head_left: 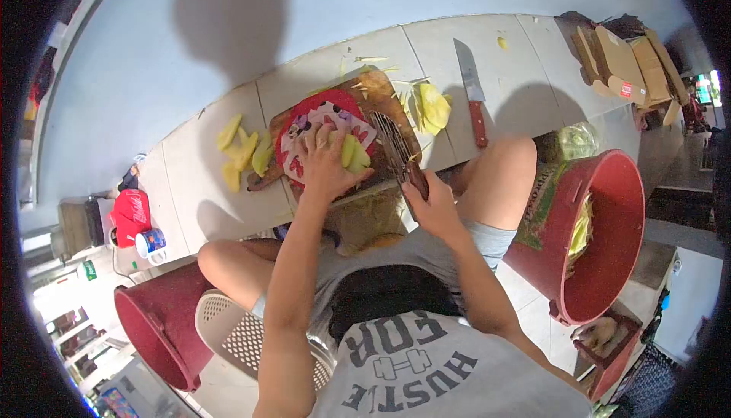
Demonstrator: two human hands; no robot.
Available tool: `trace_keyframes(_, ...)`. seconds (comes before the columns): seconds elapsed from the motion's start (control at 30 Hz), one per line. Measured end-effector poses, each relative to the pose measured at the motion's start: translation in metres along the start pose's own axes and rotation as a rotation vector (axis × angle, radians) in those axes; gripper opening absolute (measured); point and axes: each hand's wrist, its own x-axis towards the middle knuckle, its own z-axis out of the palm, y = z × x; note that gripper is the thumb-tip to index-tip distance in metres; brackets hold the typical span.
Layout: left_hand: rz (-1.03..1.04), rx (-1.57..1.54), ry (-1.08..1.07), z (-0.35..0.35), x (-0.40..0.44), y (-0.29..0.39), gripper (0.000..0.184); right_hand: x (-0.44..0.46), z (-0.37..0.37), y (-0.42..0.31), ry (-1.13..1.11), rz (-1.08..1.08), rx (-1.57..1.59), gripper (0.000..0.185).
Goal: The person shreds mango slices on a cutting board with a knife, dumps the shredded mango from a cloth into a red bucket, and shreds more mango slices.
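My left hand (321,161) presses yellow-green fruit slices (355,153) down on a red-edged patterned cloth (293,132), its thumb along their near side. Under the cloth lies a wooden cutting board (407,138) with its handle toward the lower left. In my right hand (436,203) is a multi-bladed shredding knife (394,144) by its dark handle, the metal blades resting over the board's right part, just right of the slices. Cut yellow pieces (242,150) lie left of the board, and another stack of slices (432,108) sits to its right among thin shreds.
A knife with a red handle (477,122) lies on the tiled ledge (518,60). Red bins stand at the right (601,266) and left (164,319), the right one holding shreds. Also around are a white perforated basket (228,319), a mug (151,244) and cardboard boxes (624,60).
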Motion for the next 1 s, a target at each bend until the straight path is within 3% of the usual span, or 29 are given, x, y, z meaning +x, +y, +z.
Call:
trace_keyframes(0.1, 0.050, 0.046, -0.032, 0.006, -0.006, -0.006, 0.094, -0.004, -0.001, 0.001, 0.095, -0.064, 0.061, 0.033)
trace_keyframes(0.23, 0.054, -0.071, 0.036, 0.004, -0.008, -0.010, 0.090, -0.006, -0.004, 0.000, 0.101, -0.062, 0.055, 0.034)
trace_keyframes(0.33, 0.023, 0.049, 0.010, -0.001, -0.007, -0.003, 0.081, -0.005, 0.003, 0.005, 0.092, -0.066, 0.098, 0.035)
trace_keyframes(0.43, 0.073, -0.008, 0.079, 0.008, -0.003, -0.018, 0.065, -0.002, 0.011, 0.010, 0.092, -0.107, 0.042, 0.035)
trace_keyframes(0.53, -0.067, -0.165, 0.145, 0.009, -0.002, -0.017, 0.057, -0.006, 0.009, 0.008, 0.111, -0.101, 0.034, 0.036)
trace_keyframes(0.6, 0.124, 0.042, 0.027, 0.008, -0.005, -0.013, 0.064, -0.009, 0.004, 0.004, 0.086, -0.067, 0.036, 0.036)
trace_keyframes(0.93, 0.332, 0.180, -0.096, -0.014, 0.000, -0.020, 0.067, -0.010, 0.008, 0.007, 0.109, -0.088, 0.058, 0.041)
trace_keyframes(1.0, 0.373, 0.172, -0.211, -0.017, 0.003, -0.024, 0.065, -0.008, 0.010, 0.005, 0.101, -0.091, 0.050, 0.042)
